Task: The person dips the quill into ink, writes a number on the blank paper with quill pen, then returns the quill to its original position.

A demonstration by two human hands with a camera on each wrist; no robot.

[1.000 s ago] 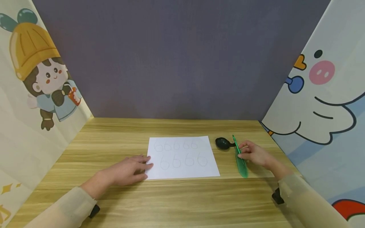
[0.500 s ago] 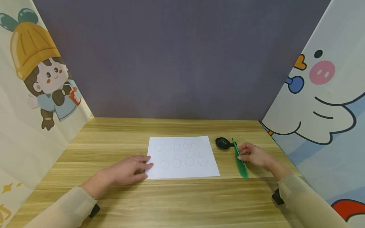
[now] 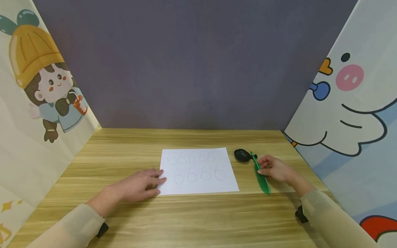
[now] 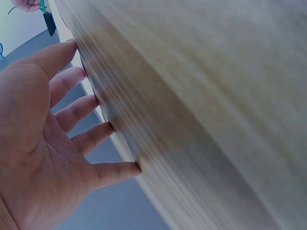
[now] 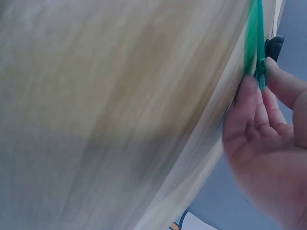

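In the head view, a white sheet of paper [image 3: 200, 186] with two rows of faint handwritten 6s lies mid-table. My left hand [image 3: 139, 186] rests on its left edge, fingers spread; the left wrist view shows those fingertips [image 4: 129, 167] touching down. To the right, my right hand [image 3: 276, 168] pinches a green feather pen [image 3: 263, 182] between thumb and fingers, its feather slanting toward me. The pen's far end is close to the short neck of a black rounded object [image 3: 242, 155]; whether they touch I cannot tell. The right wrist view shows the green shaft [image 5: 260, 48] at the thumb.
The wood-grain table [image 3: 198, 220] meets a grey-purple panel [image 3: 198, 69] at the back. Cartoon-printed panels stand on the left [image 3: 18, 137] and right [image 3: 369, 137]. Black wrist straps show under both sleeves.
The pen's far end has shifted left and toward me, nearer the black object's neck. My right hand has moved slightly with it. The left hand and paper stay put.
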